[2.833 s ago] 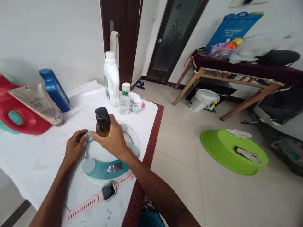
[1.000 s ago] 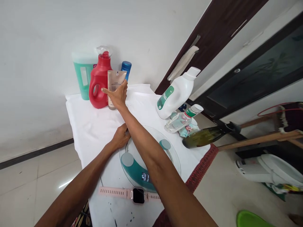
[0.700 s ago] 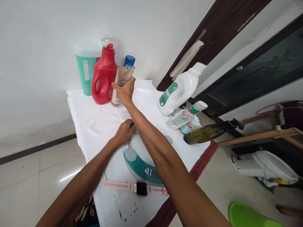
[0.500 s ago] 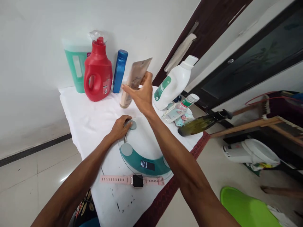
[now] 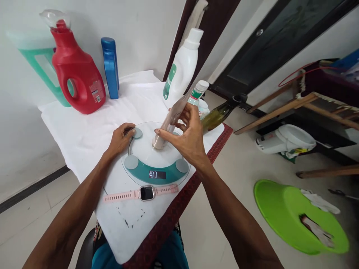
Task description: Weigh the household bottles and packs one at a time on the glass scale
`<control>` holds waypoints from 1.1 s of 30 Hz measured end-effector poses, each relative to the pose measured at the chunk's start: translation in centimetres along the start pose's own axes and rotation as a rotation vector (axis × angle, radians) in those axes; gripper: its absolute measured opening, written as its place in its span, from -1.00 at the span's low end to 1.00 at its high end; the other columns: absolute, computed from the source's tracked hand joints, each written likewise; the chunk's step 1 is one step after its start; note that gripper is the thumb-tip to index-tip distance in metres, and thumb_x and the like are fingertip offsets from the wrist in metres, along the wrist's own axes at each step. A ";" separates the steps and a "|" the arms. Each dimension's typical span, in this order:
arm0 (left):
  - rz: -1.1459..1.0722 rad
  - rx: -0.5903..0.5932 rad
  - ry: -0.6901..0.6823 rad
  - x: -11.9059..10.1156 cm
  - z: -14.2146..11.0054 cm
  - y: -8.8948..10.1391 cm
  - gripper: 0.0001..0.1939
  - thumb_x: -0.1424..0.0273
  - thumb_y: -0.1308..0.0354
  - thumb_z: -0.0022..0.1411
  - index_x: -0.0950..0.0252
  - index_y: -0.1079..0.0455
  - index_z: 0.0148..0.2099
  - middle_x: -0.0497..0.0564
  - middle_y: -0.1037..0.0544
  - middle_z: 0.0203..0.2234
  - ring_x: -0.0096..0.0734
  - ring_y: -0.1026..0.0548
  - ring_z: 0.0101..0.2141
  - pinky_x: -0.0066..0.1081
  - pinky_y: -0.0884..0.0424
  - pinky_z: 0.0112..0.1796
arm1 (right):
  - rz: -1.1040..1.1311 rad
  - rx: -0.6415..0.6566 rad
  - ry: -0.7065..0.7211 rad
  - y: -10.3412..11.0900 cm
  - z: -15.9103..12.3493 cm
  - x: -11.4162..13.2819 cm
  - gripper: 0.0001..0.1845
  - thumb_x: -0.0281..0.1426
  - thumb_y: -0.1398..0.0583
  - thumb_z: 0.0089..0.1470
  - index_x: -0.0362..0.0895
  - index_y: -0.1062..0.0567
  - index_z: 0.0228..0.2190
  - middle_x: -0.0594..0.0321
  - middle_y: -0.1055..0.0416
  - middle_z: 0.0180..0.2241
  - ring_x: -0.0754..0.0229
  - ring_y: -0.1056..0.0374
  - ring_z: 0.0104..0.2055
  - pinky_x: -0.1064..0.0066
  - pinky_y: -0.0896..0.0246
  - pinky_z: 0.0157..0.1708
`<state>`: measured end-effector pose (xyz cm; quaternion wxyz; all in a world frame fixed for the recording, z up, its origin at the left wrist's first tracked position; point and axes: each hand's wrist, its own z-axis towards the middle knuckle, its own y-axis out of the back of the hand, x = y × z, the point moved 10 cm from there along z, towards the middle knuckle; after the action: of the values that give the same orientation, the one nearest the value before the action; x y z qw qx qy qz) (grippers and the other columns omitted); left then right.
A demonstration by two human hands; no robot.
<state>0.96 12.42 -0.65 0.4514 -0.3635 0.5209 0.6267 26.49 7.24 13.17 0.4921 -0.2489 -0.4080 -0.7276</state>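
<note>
My right hand (image 5: 192, 136) is closed round a beige squeeze tube (image 5: 159, 142), thumb on the near side and fingers on the far side. The tube tilts to the right, its cap end low over the middle of a round glass weighing scale (image 5: 148, 157); I cannot tell whether it touches the glass. At the scale's far left edge my left hand (image 5: 122, 138) grips the rim beside a round grey pad, fingers curled. Lit marks on the scale's display (image 5: 157, 175) are too blurred to read. A pink-strapped smartwatch (image 5: 147, 193) lies flat along the scale's near side.
Against the wall stand a red detergent jug (image 5: 81, 74), a green jug (image 5: 33, 61) and a blue bottle (image 5: 110, 69). To the right are a white bottle (image 5: 183, 67), a clear bottle (image 5: 200, 89) and a leaning olive-green bottle (image 5: 220, 114). A lime basin (image 5: 277, 213) sits on the floor.
My right hand has brought the tube from beyond the scale to low over its middle. My left hand stays at the scale's edge. The camera view has shifted.
</note>
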 end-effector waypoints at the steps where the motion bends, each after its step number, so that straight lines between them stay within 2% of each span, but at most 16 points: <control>1: -0.005 -0.002 0.002 -0.1 0.0 0.1 -0.61 0.11 -0.27 0.36 0.25 -0.64 0.05 0.20 -0.78 0.05 0.02 -0.72 0.05 0.06 -0.63 0.24 | 0.015 -0.006 0.007 0.0 -0.1 -0.1 0.07 0.01 -0.66 0.00 0.12 -0.39 0.41 0.03 -0.58 0.30 -0.22 -0.56 0.35 -0.19 -0.68 0.25; 6: -0.015 -0.005 -0.014 -0.5 0.1 0.2 -0.60 0.07 -0.30 0.32 0.25 -0.64 0.02 0.19 -0.78 0.03 0.03 -0.72 0.05 0.05 -0.63 0.23 | 0.106 -0.018 0.017 0.5 -0.7 -0.9 0.15 0.21 -0.61 0.01 0.17 -0.36 0.46 0.01 -0.51 0.40 -0.23 -0.50 0.42 -0.17 -0.66 0.25; 9: -0.012 0.004 -0.021 -0.6 0.2 0.2 -0.60 0.07 -0.31 0.32 0.25 -0.64 0.02 0.19 -0.78 0.02 0.02 -0.72 0.05 0.04 -0.63 0.23 | 0.168 -0.141 -0.021 2.9 -2.2 -2.1 -0.05 0.31 -0.51 0.13 0.15 -0.47 0.34 0.04 -0.56 0.35 -0.18 -0.55 0.37 -0.16 -0.64 0.23; 12: 0.004 0.017 -0.034 -0.8 0.3 0.1 -0.63 0.09 -0.31 0.34 0.24 -0.63 0.02 0.18 -0.78 0.03 0.00 -0.72 0.05 0.05 -0.64 0.24 | 0.126 -0.420 -0.172 7.3 -5.5 -5.4 -0.34 0.33 -0.33 0.34 0.03 -0.59 0.02 0.14 -0.68 -0.02 -0.01 -0.67 0.03 0.07 -0.67 0.00; 14: 0.006 0.021 -0.035 -0.8 0.3 0.1 -0.64 0.11 -0.31 0.34 0.23 -0.63 0.02 0.18 -0.78 0.03 0.00 -0.72 0.05 0.05 -0.64 0.24 | 0.056 -0.574 -0.298 9.6 -8.4 -8.3 -0.32 0.36 -0.22 0.41 -0.02 -0.56 -0.20 0.26 -0.58 -0.32 0.15 -0.57 -0.28 0.27 -0.55 -0.24; 16: 0.001 0.024 -0.031 -0.8 0.3 0.1 -0.64 0.11 -0.31 0.34 0.24 -0.63 0.02 0.20 -0.78 0.04 0.01 -0.72 0.06 0.06 -0.63 0.24 | 0.037 -0.629 -0.401 10.6 -10.6 -11.1 -0.23 0.41 -0.16 0.40 -0.03 -0.50 -0.38 0.35 -0.41 -0.51 0.25 -0.37 -0.49 0.39 -0.34 -0.43; 19: 0.011 0.028 -0.020 -0.9 0.3 0.1 -0.64 0.10 -0.33 0.35 0.22 -0.62 0.04 0.20 -0.77 0.05 0.02 -0.72 0.08 0.07 -0.62 0.27 | 0.084 -0.616 -0.510 10.4 -12.1 -14.3 -0.14 0.48 -0.14 0.34 -0.02 -0.44 -0.51 0.39 -0.27 -0.62 0.30 -0.18 -0.60 0.42 -0.09 -0.57; 21: 0.027 0.030 -0.015 -1.0 0.3 0.2 -0.63 0.08 -0.35 0.36 0.21 -0.61 0.04 0.18 -0.77 0.05 0.03 -0.71 0.10 0.07 -0.61 0.29 | 0.097 -0.615 -0.535 10.0 -12.2 -15.0 -0.12 0.49 -0.14 0.32 -0.02 -0.43 -0.54 0.39 -0.25 -0.63 0.31 -0.15 -0.61 0.42 -0.06 -0.58; 33: 0.064 0.050 0.017 -1.3 0.2 0.2 -0.62 0.05 -0.37 0.40 0.21 -0.61 0.06 0.17 -0.74 0.05 0.00 -0.69 0.12 0.00 -0.59 0.30 | 0.055 -0.602 -0.576 9.8 -11.8 -14.4 -0.15 0.42 -0.08 0.44 -0.01 -0.39 -0.54 0.39 -0.21 -0.63 0.30 -0.13 -0.60 0.41 -0.08 -0.54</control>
<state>1.22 12.34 0.68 0.4356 -0.3408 0.5514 0.6245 41.55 2.93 -0.79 0.2824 -0.5856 -0.2914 -0.7017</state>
